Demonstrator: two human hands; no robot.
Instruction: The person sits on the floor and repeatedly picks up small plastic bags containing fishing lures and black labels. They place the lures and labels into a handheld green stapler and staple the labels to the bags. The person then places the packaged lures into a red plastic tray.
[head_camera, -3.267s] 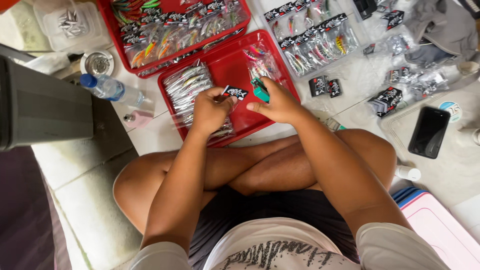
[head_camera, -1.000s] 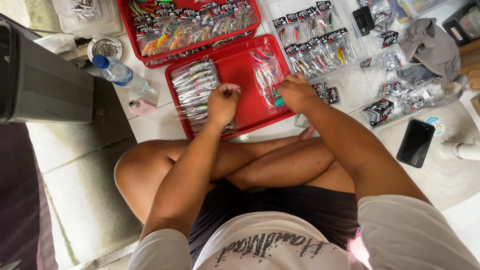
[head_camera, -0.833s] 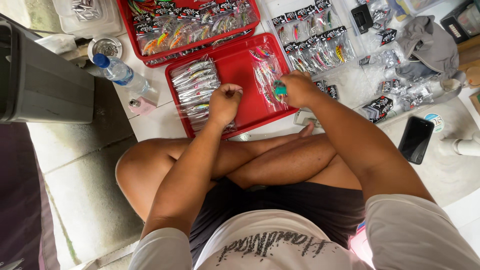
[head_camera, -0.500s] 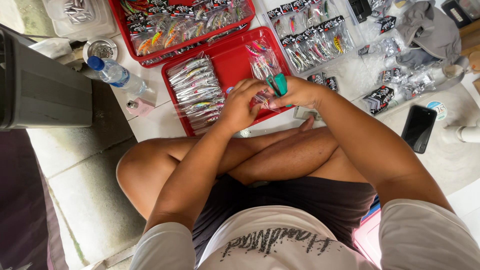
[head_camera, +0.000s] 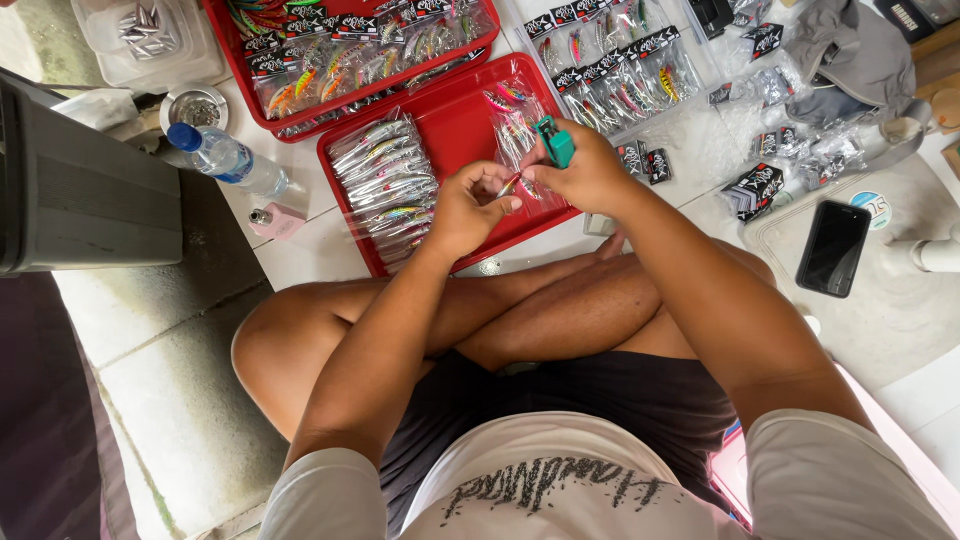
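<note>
White T-shirt (head_camera: 560, 470) is worn, short sleeves (head_camera: 830, 470) ended above the elbows. Black brush-style lettering is printed across the chest, seen upside down from the head view. Dark shorts (head_camera: 640, 400), black or charcoal, are worn below the shirt hem. Forearms, left hand (head_camera: 468, 205), right hand (head_camera: 590, 175) and legs (head_camera: 520, 320) are left bare. Rings, watch or gloves are not seen on what is shown. Feet are mostly hidden.

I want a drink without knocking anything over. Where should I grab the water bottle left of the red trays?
Probably round the clear body of the water bottle, coming from above: it lies on its side, blue cap pointing up-left toward the small round tin, body unobstructed.
</note>
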